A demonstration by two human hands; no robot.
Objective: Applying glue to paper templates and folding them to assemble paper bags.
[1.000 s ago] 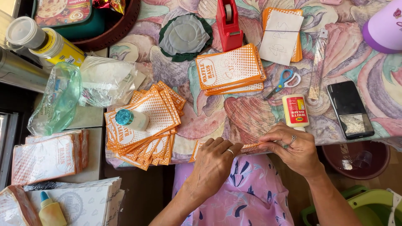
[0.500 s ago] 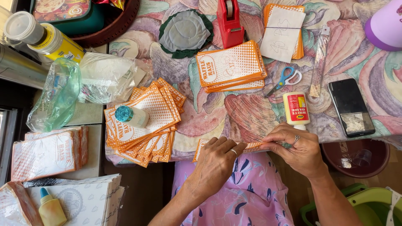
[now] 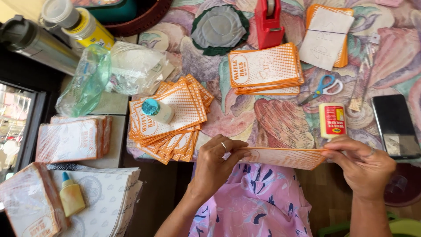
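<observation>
left hand [image 3: 217, 162] pinches left end of flat orange-and-white paper packet [image 3: 283, 158] | right hand [image 3: 362, 160] pinches its right end, at table edge | white glue bottle, red label [image 3: 332, 120] at 12 o'clock from right hand | fanned orange packets [image 3: 169, 118] at 10 o'clock | neat stack [image 3: 265, 68] at 12

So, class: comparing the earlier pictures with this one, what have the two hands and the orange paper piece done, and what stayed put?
The left hand and right hand have drawn apart along the table edge, and the orange paper piece they pinch now shows stretched out flat between them. Nothing was picked up or let go. The fanned pile, neat stack, glue bottle, scissors and phone stayed where they were.
</observation>
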